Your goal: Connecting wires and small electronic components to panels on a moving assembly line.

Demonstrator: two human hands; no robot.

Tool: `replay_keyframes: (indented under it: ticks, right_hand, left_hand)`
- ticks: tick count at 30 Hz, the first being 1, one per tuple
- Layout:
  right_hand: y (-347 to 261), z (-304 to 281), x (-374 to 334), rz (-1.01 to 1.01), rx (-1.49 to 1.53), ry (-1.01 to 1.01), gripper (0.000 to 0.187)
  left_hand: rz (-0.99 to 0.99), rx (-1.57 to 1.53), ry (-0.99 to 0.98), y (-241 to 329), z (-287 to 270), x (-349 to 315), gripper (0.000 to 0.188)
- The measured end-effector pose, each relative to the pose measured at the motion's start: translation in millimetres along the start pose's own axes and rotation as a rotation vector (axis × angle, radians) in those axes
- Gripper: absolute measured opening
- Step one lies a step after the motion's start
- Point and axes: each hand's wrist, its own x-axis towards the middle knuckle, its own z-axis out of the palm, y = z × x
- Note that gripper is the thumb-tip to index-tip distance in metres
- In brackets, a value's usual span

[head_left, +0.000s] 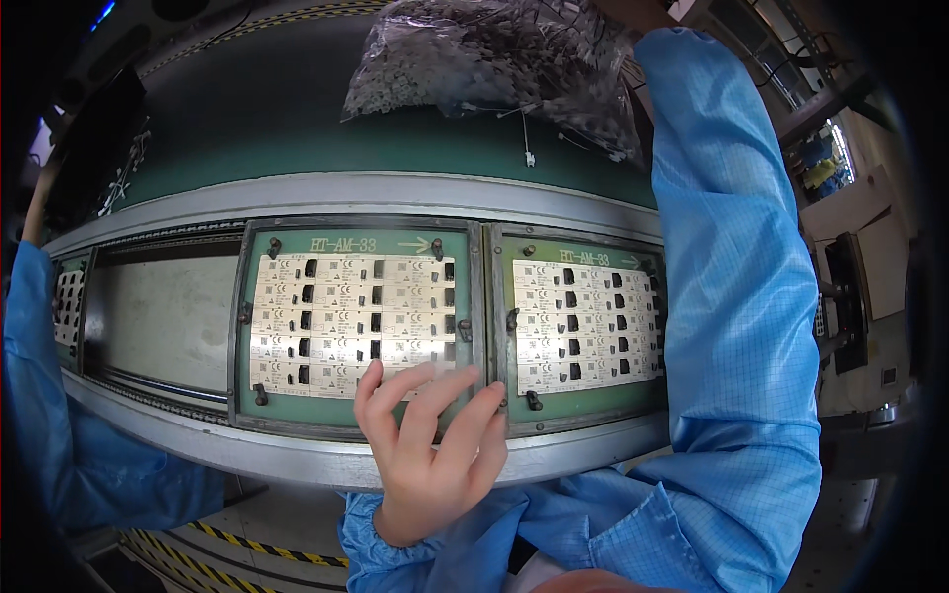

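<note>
My left hand [433,445] is over the near edge of a green fixture frame [326,407], its fingers apart and the tips a little blurred. Nothing shows in it. Set in that frame is a panel of pale, metallic-looking boards [336,326] with printed labels and black parts. To its right sits a second green fixture [593,403] with a similar panel, partly covered by my right sleeve. My right arm stretches far forward, and my right hand [633,12] is at the top edge beside a clear plastic bag [494,59] of white-ended cables. Its fingers are hidden.
The fixtures rest on a conveyor with metal rails [297,447]. One white-ended cable [529,148] hangs out of the bag. At the far left is another person's blue sleeve [35,366], near a third fixture [69,306] and loose cables [124,173].
</note>
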Motion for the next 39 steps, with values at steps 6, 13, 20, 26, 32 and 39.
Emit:
replay_keyframes:
  ticks: [6,13,20,26,32,39]
  right_hand:
    - [5.0,-55.2,8.4,-0.11,-0.122,0.112,0.032]
    - [-4.0,-84.8,16.5,-0.336,-0.233,0.344,0.027]
    - [-47.3,-48.6,-74.9,-0.308,-0.312,0.157,0.022]
    - [-47.4,27.7,-156.8,-0.743,-0.564,-0.02,0.052]
    - [-64.5,54.1,-180.4,-0.685,-0.256,-0.224,0.064]
    - [-67.6,10.0,-180.1,-0.388,0.173,-0.468,0.068]
  left_hand:
    - [0.019,-0.021,0.008,1.4,1.7,2.5,0.025]
    - [0.022,-0.035,0.015,-3.5,3.5,-1.7,0.027]
    - [0.026,-0.022,0.016,-5.1,2.8,-1.8,0.028]
    - [0.033,-0.036,0.034,-8.7,10.4,-1.4,0.031]
    - [0.018,-0.01,0.061,-7.0,11.1,-1.1,0.03]
    - [0.085,0.054,0.001,-5.8,11.1,4.0,0.027]
